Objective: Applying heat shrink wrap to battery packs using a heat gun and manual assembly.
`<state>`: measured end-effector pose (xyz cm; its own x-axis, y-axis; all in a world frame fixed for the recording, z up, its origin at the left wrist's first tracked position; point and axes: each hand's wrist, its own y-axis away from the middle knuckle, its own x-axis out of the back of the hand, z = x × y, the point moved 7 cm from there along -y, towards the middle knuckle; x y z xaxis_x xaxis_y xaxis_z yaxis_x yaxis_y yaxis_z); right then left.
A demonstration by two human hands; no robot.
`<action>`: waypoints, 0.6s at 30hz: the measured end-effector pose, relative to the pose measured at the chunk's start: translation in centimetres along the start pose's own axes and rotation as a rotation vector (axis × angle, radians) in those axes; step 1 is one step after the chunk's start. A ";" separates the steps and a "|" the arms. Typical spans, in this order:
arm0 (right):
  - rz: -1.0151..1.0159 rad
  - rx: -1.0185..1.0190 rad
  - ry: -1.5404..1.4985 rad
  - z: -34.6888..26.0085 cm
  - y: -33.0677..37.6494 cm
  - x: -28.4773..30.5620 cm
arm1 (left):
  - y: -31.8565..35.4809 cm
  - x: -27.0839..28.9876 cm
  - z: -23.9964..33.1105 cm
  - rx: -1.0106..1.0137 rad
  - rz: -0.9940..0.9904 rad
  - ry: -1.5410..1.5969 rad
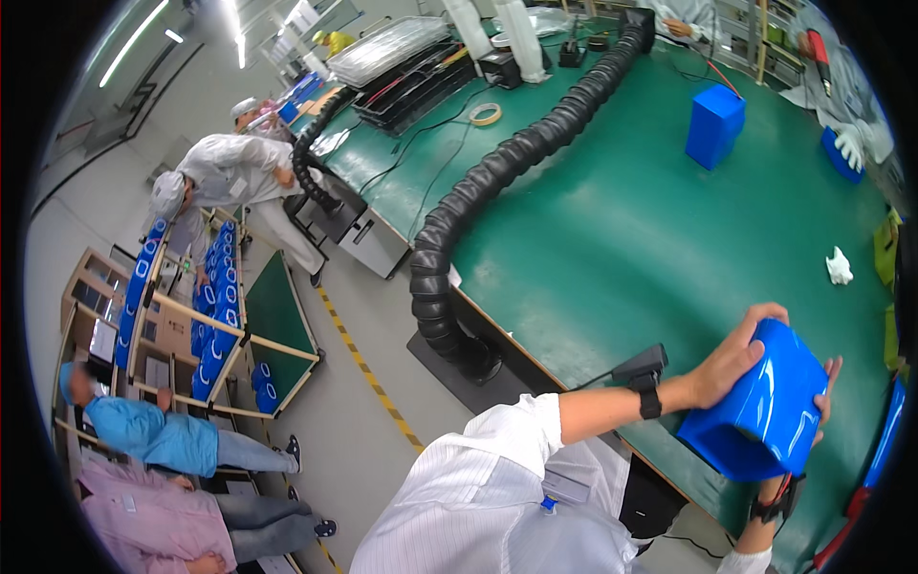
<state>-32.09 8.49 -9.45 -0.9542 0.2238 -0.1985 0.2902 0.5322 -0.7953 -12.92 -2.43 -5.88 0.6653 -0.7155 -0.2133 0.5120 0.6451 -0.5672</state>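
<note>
At the far left, a person in a pink top [153, 517] and a person in a light blue jacket [158, 435] stand by a tiered rack with pale, wood-coloured bars [198, 316]; a person in white overalls and cap [234, 167] leans over its far end. Smooth grey floor [378, 301] runs between there and the work area, crossed by a yellow-and-black striped tape line [359, 354]. Next comes the broad, glossy green table [593, 253]; a thick, ribbed black hose [521, 153] curves across it and down over its near edge. Right of the hose stand an upright blue block [715, 126] and, nearer, a crumpled white scrap [839, 266]. By the far right edge is a co-worker's white-gloved hand [849, 145].

Of the containers, the rack holds rows of blue pieces with white ring outlines [225, 287]. Stacked black trays [402, 103] sit at the table's far left, with a clear plastic tray [387, 48] on top. At the lower right, over the table, a shiny blue plastic-covered block [779, 397] shows a dark hollow at its near end. The left hand [734, 359] curves over its left side and the right hand [822, 407] presses its right side, partly hidden; both are spread moderately wide, gripping it between them.
</note>
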 end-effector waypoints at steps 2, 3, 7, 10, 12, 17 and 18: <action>0.024 -0.048 0.051 -0.7 0.8 0.1 | 1.0 0.2 -0.3 0.036 0.061 0.012; 0.053 -0.088 0.082 -1.0 1.2 0.1 | 1.4 0.2 -0.3 0.047 0.062 -0.006; 0.332 -0.391 0.244 -3.6 2.7 -0.3 | 1.3 0.3 -0.5 0.101 0.133 0.055; 0.615 -0.656 0.283 -6.4 5.8 -1.6 | 1.8 0.3 -2.6 0.235 0.143 0.180; 0.774 -0.757 0.285 -8.9 8.6 -2.7 | 2.8 1.1 -5.8 0.287 0.302 0.022; 0.868 -0.366 0.669 -14.8 14.4 -2.9 | 3.1 1.2 -6.2 0.287 0.302 -0.141; 0.715 -0.152 0.771 -16.7 13.3 -6.8 | 3.3 1.0 -6.4 0.363 0.262 -0.114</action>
<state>-20.54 27.66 -9.13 -0.2695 0.9538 -0.1327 0.8226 0.1564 -0.5467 -14.04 -2.74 -13.00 0.8427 -0.4948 -0.2121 0.4623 0.8670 -0.1858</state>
